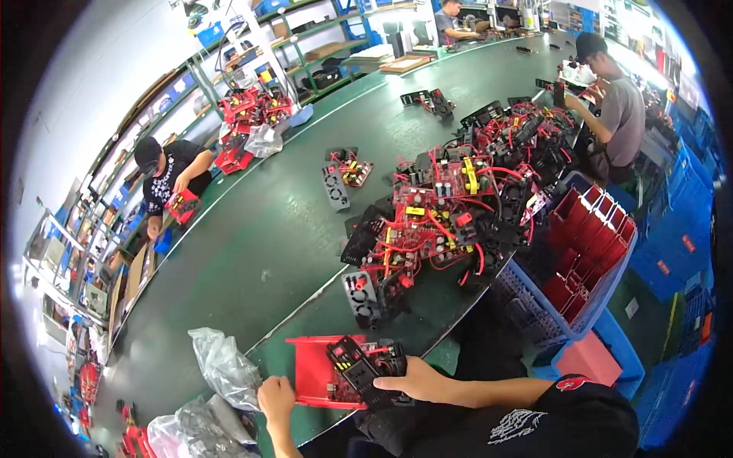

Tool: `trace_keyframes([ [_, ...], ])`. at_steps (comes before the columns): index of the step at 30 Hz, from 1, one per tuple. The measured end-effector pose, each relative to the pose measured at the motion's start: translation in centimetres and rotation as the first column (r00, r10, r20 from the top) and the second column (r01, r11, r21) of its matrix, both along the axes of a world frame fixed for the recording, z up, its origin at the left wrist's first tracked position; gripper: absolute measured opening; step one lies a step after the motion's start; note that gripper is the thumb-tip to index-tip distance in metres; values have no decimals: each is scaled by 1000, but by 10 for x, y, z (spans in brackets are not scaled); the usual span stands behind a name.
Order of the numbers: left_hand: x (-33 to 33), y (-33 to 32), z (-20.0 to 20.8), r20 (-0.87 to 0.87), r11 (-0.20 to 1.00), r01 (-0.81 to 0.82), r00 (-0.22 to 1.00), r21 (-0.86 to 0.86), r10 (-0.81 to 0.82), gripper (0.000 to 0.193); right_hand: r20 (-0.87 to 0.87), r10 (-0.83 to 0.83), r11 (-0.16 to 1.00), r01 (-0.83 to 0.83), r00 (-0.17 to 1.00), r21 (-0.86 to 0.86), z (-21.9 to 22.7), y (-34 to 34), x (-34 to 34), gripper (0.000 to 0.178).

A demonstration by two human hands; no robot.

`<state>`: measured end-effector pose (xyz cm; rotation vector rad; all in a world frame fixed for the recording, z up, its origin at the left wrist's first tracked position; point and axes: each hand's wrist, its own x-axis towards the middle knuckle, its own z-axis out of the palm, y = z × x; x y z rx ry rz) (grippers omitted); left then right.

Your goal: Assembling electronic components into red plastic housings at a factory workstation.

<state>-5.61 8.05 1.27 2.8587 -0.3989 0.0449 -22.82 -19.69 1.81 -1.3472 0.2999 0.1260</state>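
Red shell (309,353): between the two hands, at the near edge of the desk (244,282). I read a black slotted panel (359,370) tilted over its right part, beside the right fingers.

Right hand (418,379): fingers closed on the panel's lower right edge. Left hand (276,397): fingers curled at the shell's left edge; from my station I cannot tell whether they pinch it.

Left of the left fingers: clear plastic bag (221,366), crumpled. Beyond the right fingers: grey panel (360,296) with round openings, then a heap of red circuit boards (427,229). Right of them and farther out: blue crate (534,311) containing red parts.
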Motion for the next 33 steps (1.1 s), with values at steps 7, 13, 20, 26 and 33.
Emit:
trace_keyframes([
  [7,-10,-12,-4,130,994,-68,988,-84,78,36,83,47,989,-35,995,-142,-14,14,31,42],
  [13,-23,-10,-6,113,944,-161,973,-289,201,40,98,-17,992,29,995,-122,-14,29,38,42],
  [20,-100,-9,8,-586,509,-592,786,-624,196,62,52,-53,986,61,997,-156,-17,27,26,52],
  [26,-93,-46,1,-806,242,-771,579,-590,-121,67,214,168,942,-93,962,-323,-8,27,35,58],
  [33,-35,-62,-16,-747,126,-744,664,-656,30,52,468,93,715,268,879,-646,15,11,52,65],
])
